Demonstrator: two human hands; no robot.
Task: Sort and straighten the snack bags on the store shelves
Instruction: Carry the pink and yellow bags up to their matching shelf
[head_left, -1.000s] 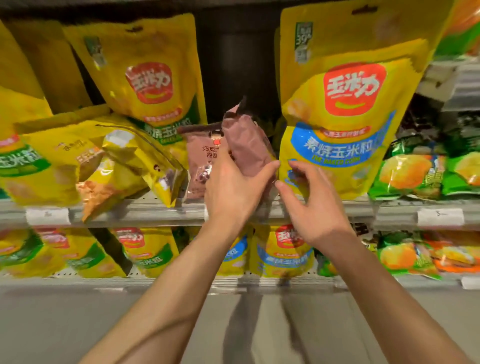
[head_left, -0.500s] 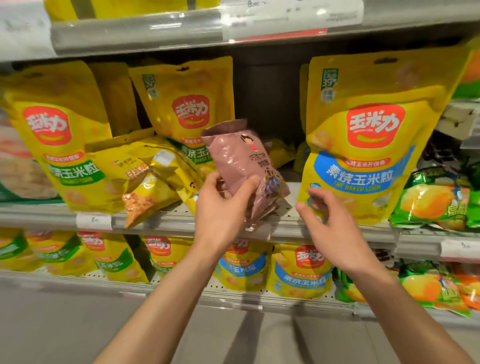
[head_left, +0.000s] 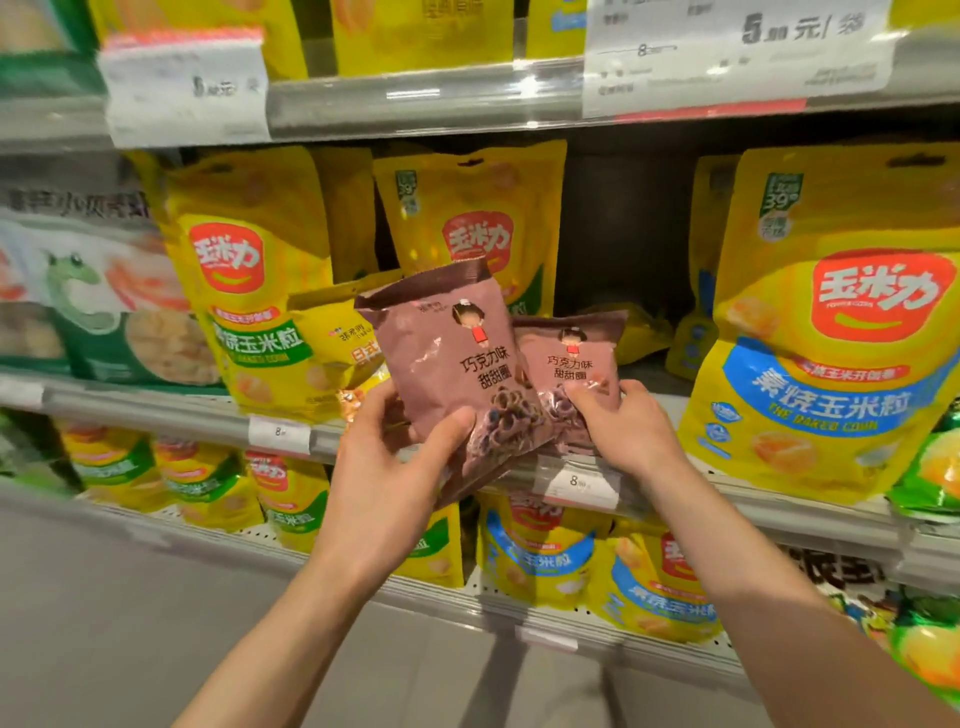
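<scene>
Two brown chocolate-ring snack bags are held up in front of the middle shelf (head_left: 156, 410). My left hand (head_left: 395, 467) grips the larger-looking front brown bag (head_left: 447, 353) by its lower edge, tilted slightly left. My right hand (head_left: 618, 426) grips the second brown bag (head_left: 571, 358) at its bottom; it sits just behind and right of the first. Both show their printed fronts upright. A small yellow bag (head_left: 332, 338) leans on the shelf behind my left hand.
Tall yellow corn-snack bags stand on the middle shelf: green-label ones (head_left: 249, 291) left, a blue-label one (head_left: 841, 332) right. A dark gap (head_left: 623, 234) lies between them. The lower shelf holds more yellow bags (head_left: 545, 561). Price tags hang on the upper rail (head_left: 727, 57). Green bags (head_left: 930, 467) sit far right.
The view tilted upward. My left hand turned the brown bag to face me, and my right hand, empty before, now holds a second brown bag beside it.
</scene>
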